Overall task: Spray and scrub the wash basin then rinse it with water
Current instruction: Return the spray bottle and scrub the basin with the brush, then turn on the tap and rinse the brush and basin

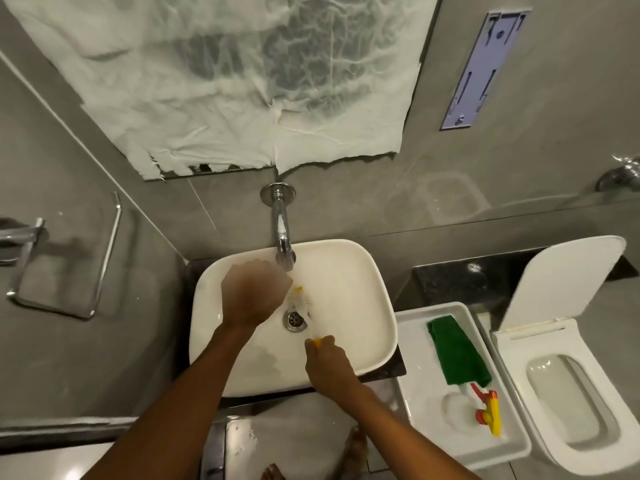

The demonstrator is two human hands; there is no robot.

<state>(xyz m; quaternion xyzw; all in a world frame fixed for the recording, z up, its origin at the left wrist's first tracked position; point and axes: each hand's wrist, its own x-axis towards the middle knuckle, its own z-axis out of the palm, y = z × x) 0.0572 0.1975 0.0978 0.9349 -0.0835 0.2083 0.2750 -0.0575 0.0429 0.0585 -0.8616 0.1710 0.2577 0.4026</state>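
Wash basin (360, 271): white, set on the dark counter, tap (282, 233) over its back rim. Bowl looks wet; no foam that you can make out. Whether water is running from the spout is too blurred to say.

Tray (426, 382) just beside the basin's right edge: spray bottle (485, 408) lies on its side near the tray's front edge, green cloth (457, 351) toward the back. Bottle set down, so spraying looks done. You're likely late in the scrub or starting the rinse; a full rinse of the bowl probably remains.

Brush (299, 299): over the drain (295, 319), bristles under the spout, yellow handle running toward the front rim.

Right hand (330, 362): fist closed on the brush handle's near end, at the basin's front rim.

Left hand (254, 289): loosely curled, blurred, at the brush head under the spout. Touching the bristles, it seems; a firm hold cannot be confirmed.
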